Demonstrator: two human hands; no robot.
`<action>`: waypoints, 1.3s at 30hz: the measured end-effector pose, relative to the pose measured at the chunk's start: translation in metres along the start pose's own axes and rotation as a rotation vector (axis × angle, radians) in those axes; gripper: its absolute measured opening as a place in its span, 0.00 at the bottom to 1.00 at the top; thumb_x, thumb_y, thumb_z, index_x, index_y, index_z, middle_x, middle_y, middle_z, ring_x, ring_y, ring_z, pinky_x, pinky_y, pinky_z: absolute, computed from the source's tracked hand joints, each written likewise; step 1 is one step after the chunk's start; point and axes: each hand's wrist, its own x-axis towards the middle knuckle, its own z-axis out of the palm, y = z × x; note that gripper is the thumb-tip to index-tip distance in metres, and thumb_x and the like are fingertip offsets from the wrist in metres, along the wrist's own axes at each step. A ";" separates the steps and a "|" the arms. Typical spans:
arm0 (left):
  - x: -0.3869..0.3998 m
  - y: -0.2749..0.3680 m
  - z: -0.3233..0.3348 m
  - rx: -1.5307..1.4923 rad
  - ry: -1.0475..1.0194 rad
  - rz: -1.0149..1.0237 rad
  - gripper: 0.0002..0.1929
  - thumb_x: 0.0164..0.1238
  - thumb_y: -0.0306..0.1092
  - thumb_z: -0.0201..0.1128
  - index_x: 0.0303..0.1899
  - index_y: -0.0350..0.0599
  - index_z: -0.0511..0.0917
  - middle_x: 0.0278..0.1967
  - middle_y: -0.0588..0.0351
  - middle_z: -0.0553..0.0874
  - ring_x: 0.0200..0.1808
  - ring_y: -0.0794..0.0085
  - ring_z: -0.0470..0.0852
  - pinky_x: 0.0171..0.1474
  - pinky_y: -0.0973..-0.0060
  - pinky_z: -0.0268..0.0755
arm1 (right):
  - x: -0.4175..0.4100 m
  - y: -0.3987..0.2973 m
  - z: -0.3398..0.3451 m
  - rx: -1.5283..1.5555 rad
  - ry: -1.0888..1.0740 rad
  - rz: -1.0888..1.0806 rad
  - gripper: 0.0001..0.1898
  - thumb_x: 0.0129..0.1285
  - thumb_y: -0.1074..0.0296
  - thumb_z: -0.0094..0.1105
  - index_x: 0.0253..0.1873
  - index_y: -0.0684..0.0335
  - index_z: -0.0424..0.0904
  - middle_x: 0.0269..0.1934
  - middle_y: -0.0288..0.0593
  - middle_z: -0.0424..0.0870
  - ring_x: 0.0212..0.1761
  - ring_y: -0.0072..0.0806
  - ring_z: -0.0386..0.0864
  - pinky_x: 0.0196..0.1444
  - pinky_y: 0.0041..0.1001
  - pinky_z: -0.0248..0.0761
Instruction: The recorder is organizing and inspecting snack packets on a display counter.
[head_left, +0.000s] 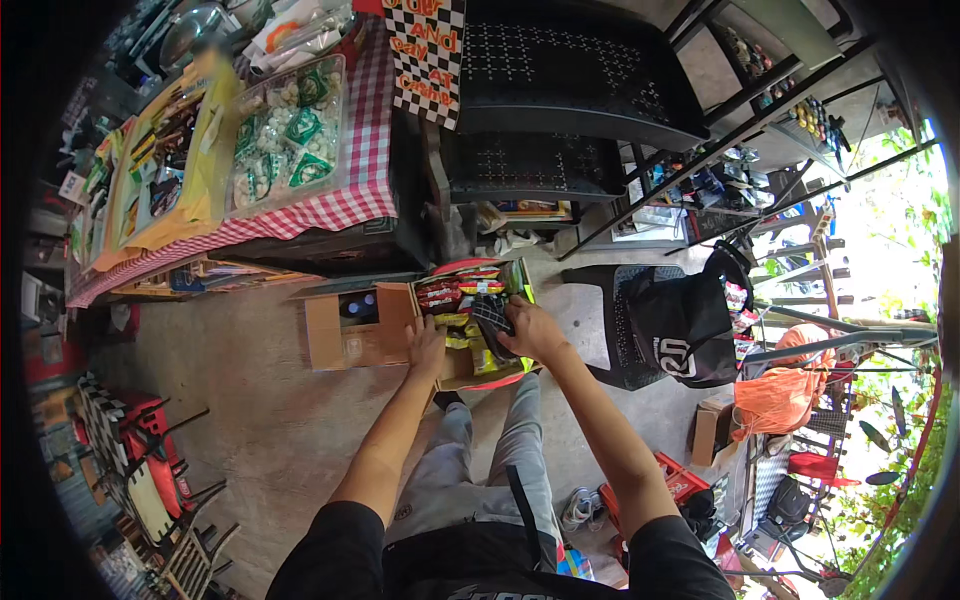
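Note:
A cardboard box (448, 373) with snack packets stands before me, between my two hands. My right hand (534, 330) is closed on a dark checked packet or cloth (491, 322) at the box's right side; which of the two it is I cannot tell. My left hand (427, 346) rests at the left rim of the box, fingers over the edge; whether it grips the rim is unclear. Red packets (439, 295) lie at the far left inside, and yellow packets (486, 360) lie nearer to me. Left of it stands another open carton (328, 334) with dark contents.
A table with a red checked cloth (371, 176) holds plastic trays of packets (289, 139) at the upper left. Black perforated shelving (555, 112) stands ahead. To the right, a black bag (679, 330) sits on a dark stool or chair (622, 289). Shoes (581, 506) lie near my legs.

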 end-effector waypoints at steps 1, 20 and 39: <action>-0.001 0.002 -0.002 0.019 0.011 0.017 0.12 0.58 0.31 0.58 0.44 0.46 0.81 0.51 0.52 0.76 0.59 0.59 0.68 0.58 0.58 0.60 | -0.003 -0.002 -0.005 -0.009 0.003 0.004 0.20 0.52 0.56 0.62 0.40 0.69 0.76 0.48 0.55 0.77 0.44 0.48 0.79 0.48 0.39 0.73; -0.089 0.024 -0.200 -1.277 0.328 -0.001 0.14 0.67 0.33 0.59 0.50 0.39 0.71 0.43 0.53 0.80 0.46 0.68 0.81 0.46 0.68 0.74 | -0.085 -0.154 -0.127 0.342 0.294 -0.166 0.15 0.47 0.70 0.62 0.39 0.69 0.71 0.37 0.55 0.71 0.43 0.54 0.73 0.44 0.41 0.69; -0.084 0.143 -0.357 -1.773 0.193 0.348 0.32 0.55 0.21 0.68 0.62 0.38 0.65 0.59 0.53 0.66 0.58 0.69 0.72 0.60 0.72 0.67 | -0.120 -0.151 -0.273 0.419 0.268 -0.359 0.38 0.52 0.76 0.50 0.71 0.67 0.53 0.72 0.57 0.51 0.72 0.53 0.52 0.73 0.38 0.49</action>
